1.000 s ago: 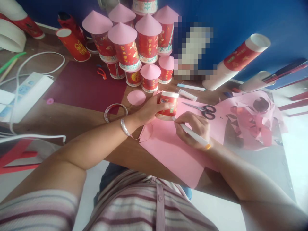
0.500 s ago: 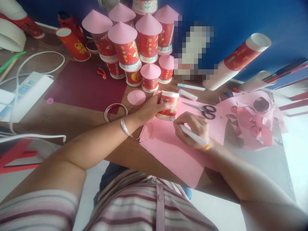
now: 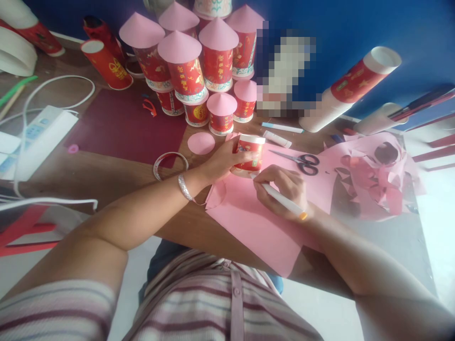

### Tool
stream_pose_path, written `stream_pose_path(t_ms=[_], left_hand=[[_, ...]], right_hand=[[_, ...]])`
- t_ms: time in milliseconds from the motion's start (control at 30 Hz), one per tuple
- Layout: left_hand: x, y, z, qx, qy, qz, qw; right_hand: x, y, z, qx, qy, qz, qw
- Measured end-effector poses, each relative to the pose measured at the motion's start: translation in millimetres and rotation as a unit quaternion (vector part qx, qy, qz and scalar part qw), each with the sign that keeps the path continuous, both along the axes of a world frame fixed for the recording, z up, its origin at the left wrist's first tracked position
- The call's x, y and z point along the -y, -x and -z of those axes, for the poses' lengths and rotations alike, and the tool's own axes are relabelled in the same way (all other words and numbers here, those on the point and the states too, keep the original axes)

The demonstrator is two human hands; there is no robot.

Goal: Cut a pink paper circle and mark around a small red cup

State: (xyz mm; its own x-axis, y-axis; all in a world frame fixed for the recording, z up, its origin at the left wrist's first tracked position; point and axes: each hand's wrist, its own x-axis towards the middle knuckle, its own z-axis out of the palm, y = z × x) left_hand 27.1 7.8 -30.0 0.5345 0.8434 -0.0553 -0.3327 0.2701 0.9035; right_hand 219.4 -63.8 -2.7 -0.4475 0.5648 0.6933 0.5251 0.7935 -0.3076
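Note:
My left hand (image 3: 222, 160) grips a small red paper cup (image 3: 249, 152) that stands upside down on a pink paper sheet (image 3: 259, 222). A white pen (image 3: 280, 199) is held in my right hand (image 3: 284, 189), with its tip against the cup's rim on the paper. A silver bracelet is on my left wrist. A cut pink paper circle (image 3: 201, 143) lies just left of the cup.
Behind stands a cluster of red cups with pink cone lids (image 3: 199, 71). Black-handled scissors (image 3: 302, 162) lie right of the cup, with pink paper scraps (image 3: 373, 175) beyond. A tape ring (image 3: 170, 166), a white power strip (image 3: 39, 137) and cables lie at the left.
My right hand and the pen have shifted slightly left along the cup's rim. The left hand and cup stay put.

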Motion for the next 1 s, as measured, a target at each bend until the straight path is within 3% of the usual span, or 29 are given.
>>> stream_pose_path(t_ms=[1000], left_hand=[[-1.0,0.5,1.5,-0.025,-0.021,0.002,0.999]], right_hand=[[-2.5,-5.5,0.4,0.001,0.007,0.012,1.000]])
